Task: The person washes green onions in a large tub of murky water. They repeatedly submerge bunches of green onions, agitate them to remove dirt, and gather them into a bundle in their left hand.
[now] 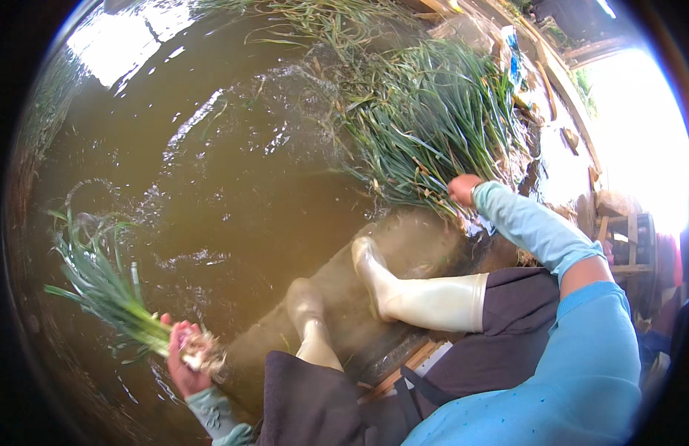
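At the lower left my left hand (pixel 185 357) is closed around the root end of a bunch of green onions (pixel 113 298), whose long leaves fan out to the upper left over the muddy water (pixel 249 195). My right hand (pixel 464 189) is at the lower edge of a large heap of green onions (pixel 428 111) at the upper right. Its fingers are partly turned away, so whether they grip any stalks cannot be told. The heap's leaves trail into the water, and its roots lie to the right.
White rubber boots (pixel 433 301) stand in the shallow water on a submerged ledge. A wooden slatted piece (pixel 403 371) lies between the legs. Loose leaves (pixel 322 19) float at the top. Wooden boards (pixel 573 111) border the right bank, with a wooden frame (pixel 631 242) beyond.
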### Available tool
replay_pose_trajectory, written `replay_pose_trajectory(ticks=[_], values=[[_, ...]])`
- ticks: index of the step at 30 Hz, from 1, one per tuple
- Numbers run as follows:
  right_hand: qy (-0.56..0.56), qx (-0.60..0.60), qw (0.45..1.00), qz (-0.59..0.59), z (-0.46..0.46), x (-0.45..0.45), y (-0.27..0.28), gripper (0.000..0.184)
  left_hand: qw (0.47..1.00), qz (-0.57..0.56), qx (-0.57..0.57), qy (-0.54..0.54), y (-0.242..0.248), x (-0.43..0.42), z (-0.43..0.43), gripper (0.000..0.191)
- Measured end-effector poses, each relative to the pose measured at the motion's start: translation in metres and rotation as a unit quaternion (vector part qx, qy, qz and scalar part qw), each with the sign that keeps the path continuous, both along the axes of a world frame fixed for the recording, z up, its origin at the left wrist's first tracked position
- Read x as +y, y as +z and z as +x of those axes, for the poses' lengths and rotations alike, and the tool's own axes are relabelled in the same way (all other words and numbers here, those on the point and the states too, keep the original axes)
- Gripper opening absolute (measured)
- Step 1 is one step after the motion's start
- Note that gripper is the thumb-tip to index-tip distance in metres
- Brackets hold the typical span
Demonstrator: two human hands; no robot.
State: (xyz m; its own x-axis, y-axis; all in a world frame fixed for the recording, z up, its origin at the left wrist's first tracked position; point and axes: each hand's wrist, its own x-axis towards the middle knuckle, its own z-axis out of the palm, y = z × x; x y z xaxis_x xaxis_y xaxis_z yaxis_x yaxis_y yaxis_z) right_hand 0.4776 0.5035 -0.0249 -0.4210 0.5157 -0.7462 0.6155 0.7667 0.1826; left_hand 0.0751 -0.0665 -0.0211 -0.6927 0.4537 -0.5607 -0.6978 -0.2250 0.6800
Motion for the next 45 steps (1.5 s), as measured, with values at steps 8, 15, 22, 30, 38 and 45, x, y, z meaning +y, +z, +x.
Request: replay_pose_trajectory(ticks=[8,15,22,30,38,45], values=[[-0.018,0.015,0.999,0.036,0.033,-0.04,-0.054,0.024,0.99,-0.028,-0.13,-0.051,-0.087,0.021,0.059,0.05],[-0.064,0.318,0.936,-0.135,-0.051,-0.079,-0.03,0.03,0.984,-0.003,-0.158,-0.078,-0.068,0.015,0.052,0.04],[-0.376,0.464,0.708,-0.378,-0.226,-0.238,-0.023,0.032,0.976,0.029,-0.19,-0.098,-0.035,0.046,0.057,0.032],[-0.452,0.386,0.695,-0.405,-0.26,-0.35,-0.087,0.027,0.979,-0.014,-0.14,-0.151,-0.058,0.035,0.07,0.049],[-0.313,0.354,0.791,-0.389,-0.251,-0.343,-0.096,0.035,0.962,-0.056,-0.136,-0.228,-0.064,0.033,0.075,0.037],[-0.155,0.389,0.906,-0.064,-0.277,-0.327,-0.091,0.033,0.959,-0.095,-0.007,-0.266,-0.066,0.035,0.084,0.036]])
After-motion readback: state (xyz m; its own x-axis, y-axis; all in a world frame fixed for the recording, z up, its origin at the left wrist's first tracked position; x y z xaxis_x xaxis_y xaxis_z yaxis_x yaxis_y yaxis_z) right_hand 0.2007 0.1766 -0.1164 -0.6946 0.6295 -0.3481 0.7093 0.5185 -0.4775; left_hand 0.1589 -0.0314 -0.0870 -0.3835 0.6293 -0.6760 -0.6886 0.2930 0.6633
